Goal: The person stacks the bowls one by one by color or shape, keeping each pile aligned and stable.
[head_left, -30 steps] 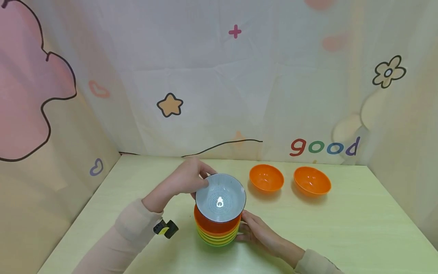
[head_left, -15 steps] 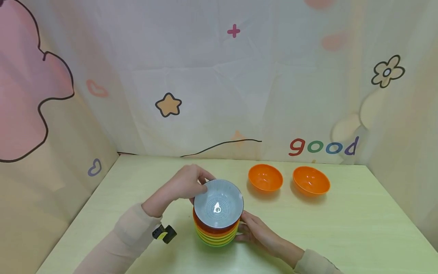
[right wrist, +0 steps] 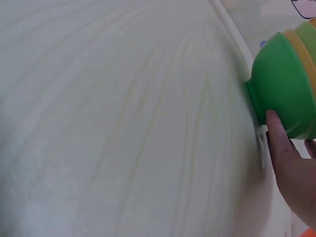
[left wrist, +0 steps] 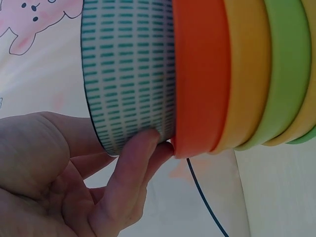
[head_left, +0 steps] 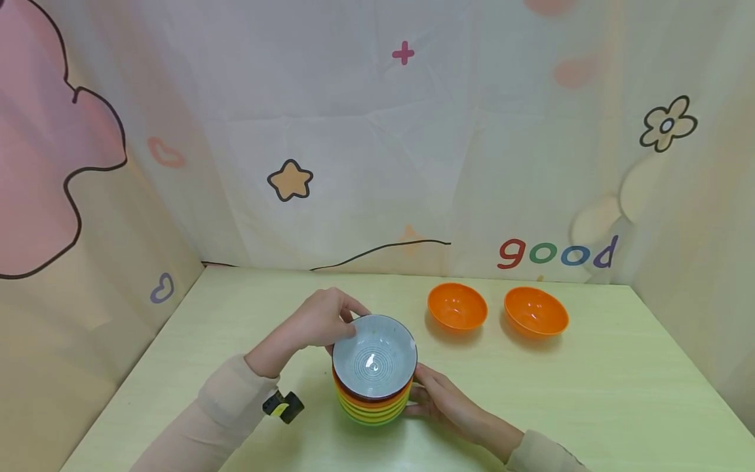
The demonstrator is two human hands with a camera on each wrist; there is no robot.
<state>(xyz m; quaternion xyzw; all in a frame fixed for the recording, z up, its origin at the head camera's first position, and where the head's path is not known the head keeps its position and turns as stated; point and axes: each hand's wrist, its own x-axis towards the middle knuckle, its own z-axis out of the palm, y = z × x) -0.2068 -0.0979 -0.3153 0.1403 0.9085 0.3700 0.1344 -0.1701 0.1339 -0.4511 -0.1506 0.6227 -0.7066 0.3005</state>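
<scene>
My left hand (head_left: pixel 321 321) pinches the left rim of a pale blue-grey bowl (head_left: pixel 377 357), thumb inside the rim in the head view. Outside, this bowl (left wrist: pixel 131 69) is white with green dashes. It sits at the top of a stack of orange, yellow and green bowls (head_left: pixel 371 414), right against the orange bowl (left wrist: pixel 201 79) below it in the left wrist view. My right hand (head_left: pixel 445 400) rests against the stack's right side. In the right wrist view, a fairly straight finger (right wrist: pixel 280 136) touches the green bottom bowl (right wrist: pixel 281 84) near its base.
Two orange bowls, one (head_left: pixel 457 307) behind the stack to its right and another (head_left: pixel 535 313) farther right, stand upright near the table's back edge. Printed cloth (head_left: pixel 377 164) hangs behind and at both sides of the pale table (head_left: pixel 590 400). A black wrist device (head_left: pixel 283 406) is on my left sleeve.
My left hand has lowered the blue-grey bowl onto the stack, covering more of the orange bowl beneath. The right hand has stayed at the stack's side.
</scene>
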